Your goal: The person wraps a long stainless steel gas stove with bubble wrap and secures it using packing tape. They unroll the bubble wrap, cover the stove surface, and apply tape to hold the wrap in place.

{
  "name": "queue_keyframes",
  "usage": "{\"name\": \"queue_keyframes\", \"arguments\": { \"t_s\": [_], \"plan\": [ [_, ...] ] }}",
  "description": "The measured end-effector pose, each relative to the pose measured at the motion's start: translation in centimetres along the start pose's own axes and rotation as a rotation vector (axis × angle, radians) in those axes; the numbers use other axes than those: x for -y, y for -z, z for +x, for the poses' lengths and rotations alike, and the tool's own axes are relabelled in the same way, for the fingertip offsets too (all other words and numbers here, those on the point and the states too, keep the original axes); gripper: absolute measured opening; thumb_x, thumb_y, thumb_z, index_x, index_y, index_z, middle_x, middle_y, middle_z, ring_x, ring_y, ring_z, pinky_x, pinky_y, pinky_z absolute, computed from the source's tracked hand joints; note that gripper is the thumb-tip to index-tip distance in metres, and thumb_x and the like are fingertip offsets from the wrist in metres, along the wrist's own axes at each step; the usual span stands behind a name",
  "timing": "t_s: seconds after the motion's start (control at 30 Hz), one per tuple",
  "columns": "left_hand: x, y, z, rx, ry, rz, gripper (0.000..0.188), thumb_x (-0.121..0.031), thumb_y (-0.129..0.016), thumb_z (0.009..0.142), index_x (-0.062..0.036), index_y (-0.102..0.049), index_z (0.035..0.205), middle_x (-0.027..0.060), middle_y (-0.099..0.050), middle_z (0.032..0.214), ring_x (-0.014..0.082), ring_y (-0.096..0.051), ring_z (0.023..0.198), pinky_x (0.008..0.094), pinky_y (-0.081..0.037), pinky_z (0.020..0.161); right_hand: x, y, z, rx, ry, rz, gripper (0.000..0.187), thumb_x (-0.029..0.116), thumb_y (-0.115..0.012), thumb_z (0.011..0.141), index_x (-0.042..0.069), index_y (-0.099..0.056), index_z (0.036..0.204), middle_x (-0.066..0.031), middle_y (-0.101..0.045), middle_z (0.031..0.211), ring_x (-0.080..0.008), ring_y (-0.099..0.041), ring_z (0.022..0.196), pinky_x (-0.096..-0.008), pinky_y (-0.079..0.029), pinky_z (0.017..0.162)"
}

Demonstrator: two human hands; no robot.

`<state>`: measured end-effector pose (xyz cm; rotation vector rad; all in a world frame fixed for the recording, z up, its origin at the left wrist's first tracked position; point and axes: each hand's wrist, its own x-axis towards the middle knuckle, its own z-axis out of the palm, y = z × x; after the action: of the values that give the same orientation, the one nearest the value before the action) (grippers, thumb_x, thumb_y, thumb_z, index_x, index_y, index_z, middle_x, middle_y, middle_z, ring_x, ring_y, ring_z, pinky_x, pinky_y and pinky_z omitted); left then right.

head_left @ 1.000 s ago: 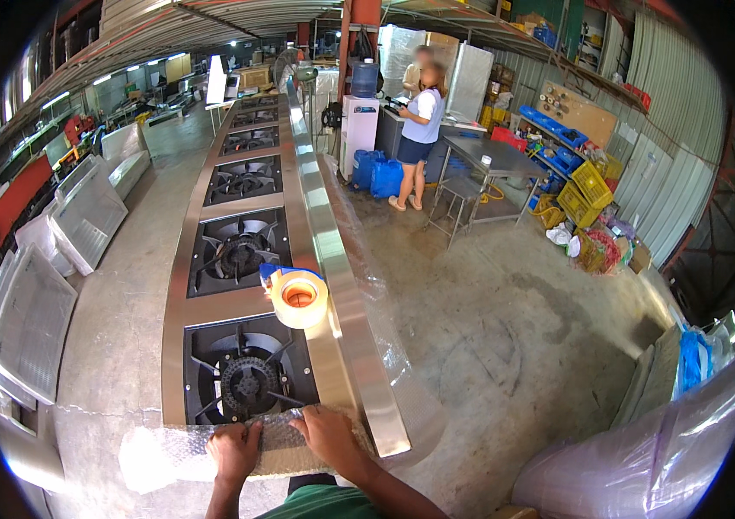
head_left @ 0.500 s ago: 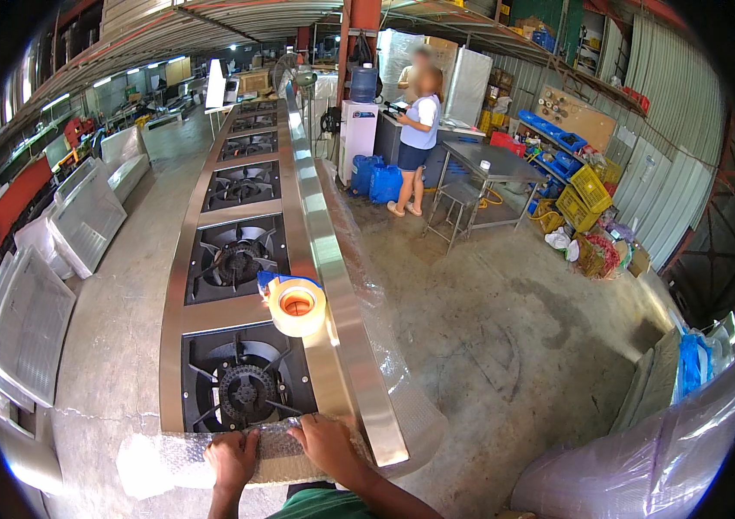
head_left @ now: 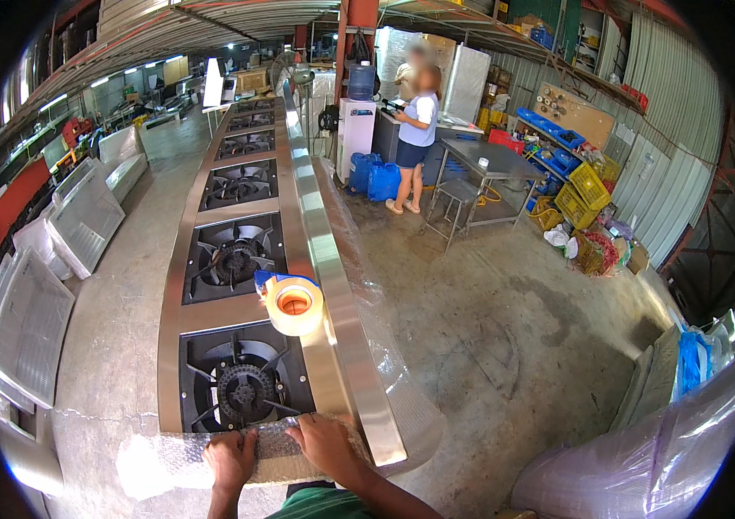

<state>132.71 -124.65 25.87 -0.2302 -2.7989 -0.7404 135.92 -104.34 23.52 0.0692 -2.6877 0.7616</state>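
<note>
A long stainless-steel gas range (head_left: pixel 170 372) with a row of black burners (head_left: pixel 246 381) stretches away from me. Bubble wrap (head_left: pixel 276 445) lies along its near end, bunched over the edge and spreading out at the left. My left hand (head_left: pixel 231 458) is closed on the wrap, its thumb up against the edge of the range. To the right of it, my right hand (head_left: pixel 326 443) has its fingers curled over the same wrap. A tape dispenser with a blue part and a wide roll of tape (head_left: pixel 296 305) rests on the steel between the two nearest burners, toward the right.
More bubble wrap (head_left: pixel 424 419) hangs along the range's right side. A large wrapped roll (head_left: pixel 635 441) stands at the lower right. Wrapped steel panels (head_left: pixel 30 324) lean at the left. Two people stand near a steel table (head_left: pixel 488 162) farther back.
The view has shifted very slightly. Both hands keep the same hold on the bubble wrap, and the tape dispenser stays on the range.
</note>
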Motion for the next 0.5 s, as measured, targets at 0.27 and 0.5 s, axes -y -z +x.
{"name": "queue_keyframes", "arguments": {
  "t_s": [0.27, 0.5],
  "plan": [
    [-0.41, 0.34, 0.17, 0.001, 0.000, 0.008, 0.044, -0.035, -0.079, 0.084, -0.0037, -0.062, 0.058, 0.0182, -0.060, 0.058, 0.0397, -0.060, 0.055, 0.0501, -0.044, 0.054, 0.34, 0.62, 0.20, 0.025, -0.017, 0.004, 0.034, 0.038, -0.065, 0.097, 0.007, -0.060, 0.084, -0.0114, -0.065, 0.074, -0.0310, -0.067, 0.069, -0.0451, -0.052, 0.060],
    [-0.53, 0.37, 0.26, -0.004, -0.005, 0.009, 0.044, -0.035, -0.078, 0.084, -0.0047, -0.063, 0.057, 0.0178, -0.060, 0.057, 0.0396, -0.061, 0.054, 0.0502, -0.044, 0.053, 0.00, 0.16, 0.07, 0.007, -0.018, 0.054, 0.035, 0.037, -0.065, 0.098, 0.006, -0.058, 0.083, -0.0133, -0.064, 0.074, -0.0334, -0.066, 0.069, -0.0464, -0.051, 0.060]
  ]
}}
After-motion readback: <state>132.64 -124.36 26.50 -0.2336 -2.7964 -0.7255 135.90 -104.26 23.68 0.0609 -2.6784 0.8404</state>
